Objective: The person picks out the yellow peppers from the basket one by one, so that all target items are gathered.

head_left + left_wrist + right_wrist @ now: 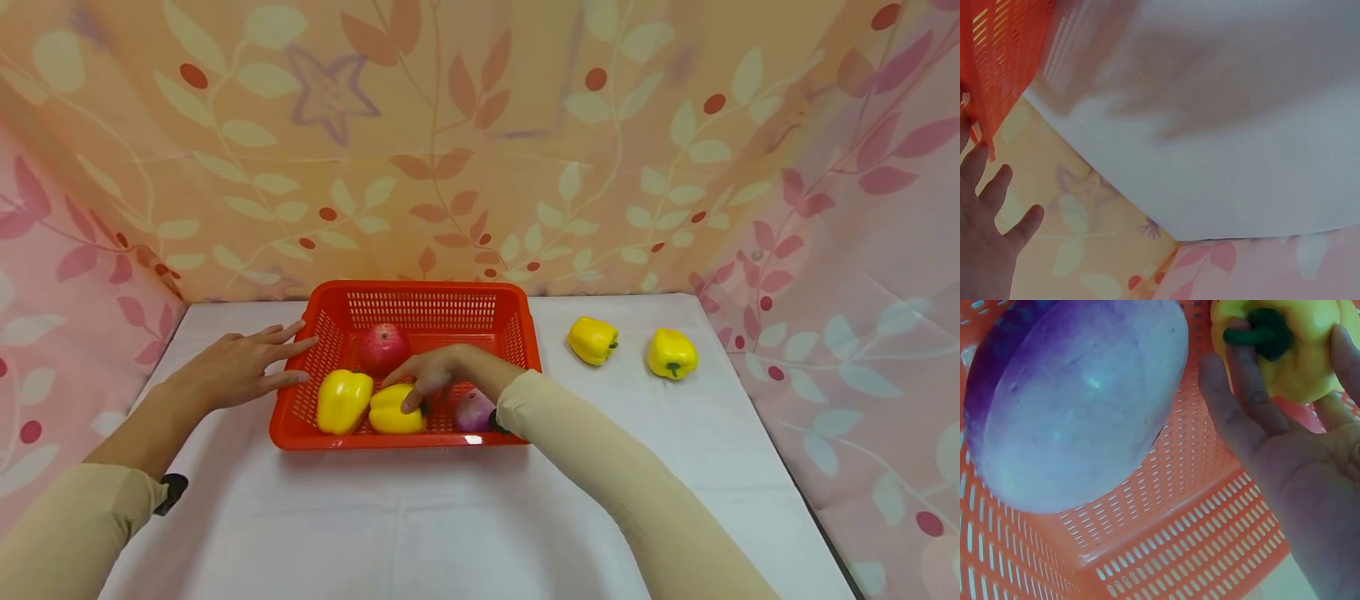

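Note:
My right hand (442,371) reaches into the red plastic basket (420,442) and grips a yellow bell pepper (392,410), its thumb and fingers on opposite sides. In the right wrist view, fingertips lie beside the green stem of this yellow bell pepper (1307,350). My left hand (243,362) is spread at the basket's left rim, fingers straight and touching it. Another yellow bell pepper (343,402) lies to the left, and a red pomegranate (385,348) behind. Partly hidden under the right wrist is a purple-and-white rounded vegetable (472,410), large in the right wrist view (1085,412).
Two more yellow bell peppers, one nearer (592,340) and one farther right (672,354), lie on the white tablecloth (420,525) to the right of the basket. Patterned cloth (465,167) hangs behind the table and along both sides.

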